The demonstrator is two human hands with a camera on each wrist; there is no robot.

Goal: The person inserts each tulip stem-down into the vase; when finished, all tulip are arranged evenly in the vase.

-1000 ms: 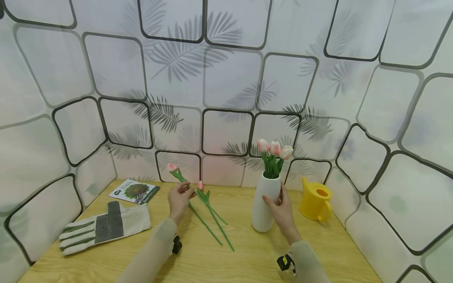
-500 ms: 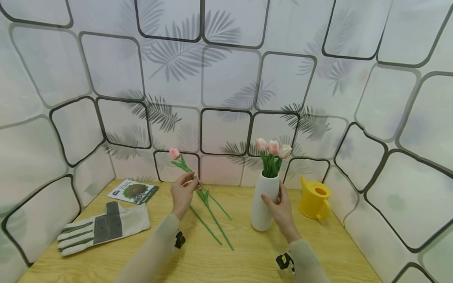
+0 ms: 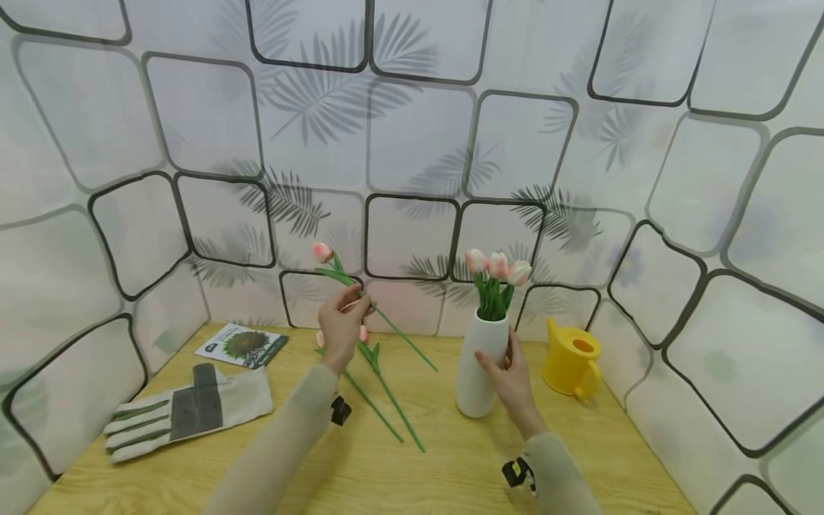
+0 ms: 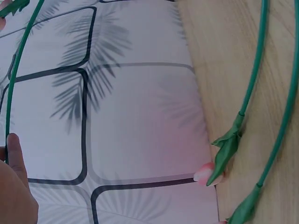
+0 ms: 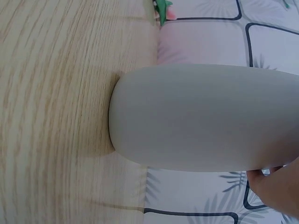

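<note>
My left hand (image 3: 341, 325) pinches the stem of a pink tulip (image 3: 322, 252) and holds it above the table, bloom up to the left and stem slanting down to the right. In the left wrist view that green stem (image 4: 18, 60) runs up from the fingertips. Two more tulips lie on the table below the hand; one has a green stem (image 3: 395, 404) and its bloom (image 4: 203, 173) shows in the left wrist view. My right hand (image 3: 513, 386) grips a white vase (image 3: 475, 375) standing upright on the table. Several pink-white tulips (image 3: 498, 266) stand in it.
A yellow watering can (image 3: 569, 368) stands right of the vase, near the wall. At the left lie a white and grey glove (image 3: 212, 404) and a seed packet (image 3: 241, 346) with a flower picture. Patterned sheeting (image 3: 412, 143) encloses the wooden table (image 3: 412, 479) at the back and sides.
My left hand has lifted one tulip off the table, moving it up and slightly to the right. The right hand stays on the vase, which has not visibly moved.
</note>
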